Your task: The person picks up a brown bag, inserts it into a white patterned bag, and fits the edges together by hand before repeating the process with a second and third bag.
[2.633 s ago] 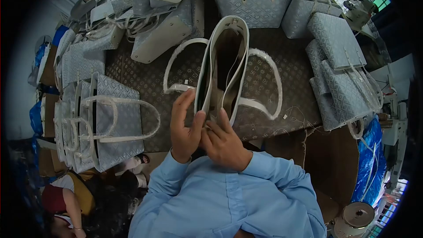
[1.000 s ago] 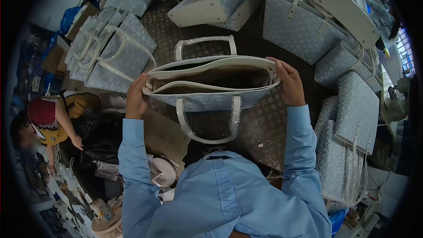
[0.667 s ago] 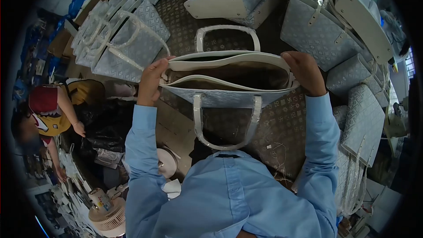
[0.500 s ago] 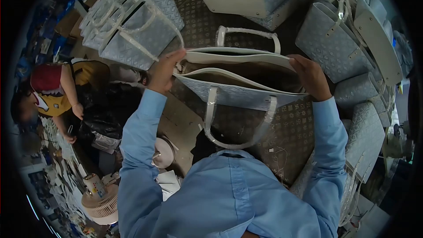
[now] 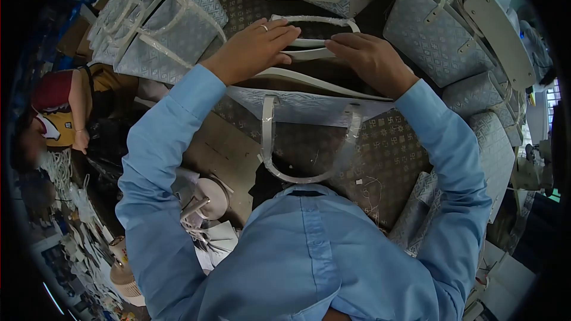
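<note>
A pale blue-grey patterned tote bag (image 5: 309, 104) stands with its mouth open towards me, showing a dark lining. Its near handle (image 5: 267, 137), wrapped in clear film, hangs down the front, while the far handle (image 5: 321, 19) stands up behind. My left hand (image 5: 256, 47), a ring on one finger, holds the bag's far rim left of centre, thumb on the near side. Over the same rim to the right, my right hand (image 5: 372, 59) has its fingers bent; its thumb is hidden. Both hands cover parts of the rim.
Similar bags stand at the back left (image 5: 172, 30), the back right (image 5: 437, 35) and along the right side. A brown patterned sheet (image 5: 380, 148) covers the work surface. At left, another person's hand (image 5: 81, 141) is above black plastic. A round white object (image 5: 211, 198) lies beside my left sleeve.
Both hands have left the bag's side ends and come inward to the middle of its far rim. The view has shifted slightly. The other person's arm has moved.
</note>
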`<action>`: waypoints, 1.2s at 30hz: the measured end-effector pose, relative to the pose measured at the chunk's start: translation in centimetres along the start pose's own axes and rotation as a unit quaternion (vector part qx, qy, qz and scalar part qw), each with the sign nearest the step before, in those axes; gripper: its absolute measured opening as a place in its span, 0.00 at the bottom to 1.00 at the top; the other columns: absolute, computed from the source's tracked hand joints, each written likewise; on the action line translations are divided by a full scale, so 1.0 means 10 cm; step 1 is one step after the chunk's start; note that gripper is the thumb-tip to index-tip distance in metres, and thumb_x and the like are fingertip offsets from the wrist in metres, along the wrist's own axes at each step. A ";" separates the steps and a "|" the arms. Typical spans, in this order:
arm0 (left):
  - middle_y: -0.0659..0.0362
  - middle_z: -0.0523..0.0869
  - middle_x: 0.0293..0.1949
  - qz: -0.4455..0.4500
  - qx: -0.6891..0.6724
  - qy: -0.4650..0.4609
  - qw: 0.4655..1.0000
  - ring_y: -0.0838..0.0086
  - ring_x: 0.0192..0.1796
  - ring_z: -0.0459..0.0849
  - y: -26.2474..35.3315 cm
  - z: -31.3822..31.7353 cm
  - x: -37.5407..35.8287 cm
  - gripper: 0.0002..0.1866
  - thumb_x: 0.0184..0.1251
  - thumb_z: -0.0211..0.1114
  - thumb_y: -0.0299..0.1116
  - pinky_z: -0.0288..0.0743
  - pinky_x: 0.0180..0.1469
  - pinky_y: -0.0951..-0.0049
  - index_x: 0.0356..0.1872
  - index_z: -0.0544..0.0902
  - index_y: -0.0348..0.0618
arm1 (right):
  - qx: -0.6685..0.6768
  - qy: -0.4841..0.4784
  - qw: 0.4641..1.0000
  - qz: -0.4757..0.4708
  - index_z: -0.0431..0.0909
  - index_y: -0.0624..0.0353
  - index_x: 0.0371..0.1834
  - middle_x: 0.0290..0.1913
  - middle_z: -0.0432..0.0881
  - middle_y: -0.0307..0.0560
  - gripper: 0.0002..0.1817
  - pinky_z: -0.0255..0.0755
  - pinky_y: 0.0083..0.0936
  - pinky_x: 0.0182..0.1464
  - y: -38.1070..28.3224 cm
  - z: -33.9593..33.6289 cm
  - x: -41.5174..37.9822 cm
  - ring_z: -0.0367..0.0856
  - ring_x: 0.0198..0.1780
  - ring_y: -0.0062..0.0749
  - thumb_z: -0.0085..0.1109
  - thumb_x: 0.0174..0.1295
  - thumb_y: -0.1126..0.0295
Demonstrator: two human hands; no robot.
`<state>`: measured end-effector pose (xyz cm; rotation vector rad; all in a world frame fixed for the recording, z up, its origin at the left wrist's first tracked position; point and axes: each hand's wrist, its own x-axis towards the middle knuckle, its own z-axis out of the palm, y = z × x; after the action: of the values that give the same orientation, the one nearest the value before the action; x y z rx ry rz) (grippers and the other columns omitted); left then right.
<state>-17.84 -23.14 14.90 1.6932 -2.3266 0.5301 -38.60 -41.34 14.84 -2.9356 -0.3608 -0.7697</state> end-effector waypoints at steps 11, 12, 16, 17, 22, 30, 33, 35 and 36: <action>0.41 0.79 0.54 -0.072 -0.049 -0.069 0.994 0.50 0.58 0.79 -0.01 0.14 0.02 0.23 0.73 0.54 0.39 0.78 0.55 0.59 0.63 0.68 0.36 | -0.068 -0.015 0.997 -0.018 0.74 0.63 0.59 0.50 0.78 0.50 0.24 0.77 0.34 0.49 -0.04 0.10 0.02 0.81 0.46 0.43 0.58 0.55 0.77; 0.41 0.79 0.54 -0.077 -0.051 -0.075 0.993 0.50 0.57 0.79 -0.01 0.13 0.03 0.23 0.73 0.53 0.39 0.78 0.55 0.59 0.63 0.68 0.36 | -0.084 -0.036 0.996 -0.007 0.72 0.64 0.60 0.51 0.77 0.50 0.25 0.76 0.34 0.49 -0.06 0.09 0.03 0.80 0.47 0.42 0.56 0.56 0.77; 0.40 0.76 0.57 -0.147 -0.149 -0.141 0.968 0.50 0.59 0.76 0.01 0.05 0.11 0.23 0.72 0.55 0.36 0.73 0.57 0.60 0.65 0.69 0.40 | -0.148 -0.029 0.988 -0.018 0.72 0.68 0.57 0.43 0.76 0.47 0.21 0.76 0.29 0.49 -0.11 0.12 0.02 0.78 0.46 0.36 0.52 0.61 0.73; 0.40 0.76 0.56 -0.136 -0.146 -0.109 0.974 0.50 0.58 0.77 0.02 0.08 0.10 0.22 0.72 0.54 0.36 0.73 0.56 0.59 0.64 0.70 0.41 | -0.159 -0.028 0.987 -0.022 0.72 0.68 0.57 0.43 0.76 0.47 0.21 0.76 0.29 0.49 -0.11 0.13 0.02 0.78 0.46 0.35 0.52 0.61 0.73; 0.44 0.82 0.46 -0.102 -0.151 -0.057 0.982 0.52 0.47 0.83 -0.03 0.17 0.13 0.20 0.73 0.53 0.38 0.79 0.44 0.57 0.60 0.72 0.38 | -0.204 -0.055 0.977 0.000 0.71 0.70 0.58 0.43 0.75 0.48 0.21 0.75 0.28 0.48 -0.18 0.13 0.05 0.77 0.45 0.34 0.51 0.62 0.73; 0.46 0.81 0.34 -0.124 -0.148 -0.061 0.979 0.51 0.38 0.82 0.01 0.17 0.13 0.19 0.70 0.58 0.38 0.76 0.40 0.57 0.59 0.76 0.44 | -0.010 0.013 0.999 0.028 0.76 0.58 0.58 0.38 0.78 0.46 0.24 0.77 0.33 0.40 0.07 0.23 0.04 0.79 0.38 0.37 0.63 0.55 0.73; 0.46 0.81 0.33 -0.104 -0.164 -0.035 0.980 0.51 0.38 0.82 -0.02 0.21 0.13 0.19 0.69 0.59 0.37 0.77 0.39 0.58 0.60 0.76 0.45 | 0.069 -0.014 0.991 0.112 0.78 0.55 0.53 0.35 0.80 0.43 0.17 0.76 0.30 0.43 0.11 0.20 0.05 0.80 0.39 0.38 0.61 0.58 0.70; 0.47 0.83 0.36 -0.096 -0.161 -0.056 0.981 0.52 0.38 0.83 -0.02 0.15 0.14 0.19 0.70 0.57 0.38 0.78 0.40 0.58 0.59 0.75 0.43 | 0.038 0.026 0.997 0.054 0.78 0.57 0.52 0.31 0.79 0.44 0.17 0.75 0.31 0.38 0.13 0.22 0.11 0.79 0.36 0.38 0.62 0.59 0.69; 0.48 0.84 0.38 -0.086 -0.160 -0.079 0.980 0.52 0.39 0.84 0.00 0.11 0.16 0.18 0.71 0.56 0.38 0.79 0.40 0.58 0.58 0.74 0.42 | 0.008 0.065 0.998 -0.001 0.78 0.59 0.51 0.27 0.78 0.44 0.16 0.75 0.32 0.33 0.13 0.23 0.13 0.79 0.32 0.37 0.63 0.59 0.68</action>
<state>-18.31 -24.95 14.53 1.8057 -2.1916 -0.0141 -36.08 -41.98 13.42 -2.8504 -0.3562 -0.9479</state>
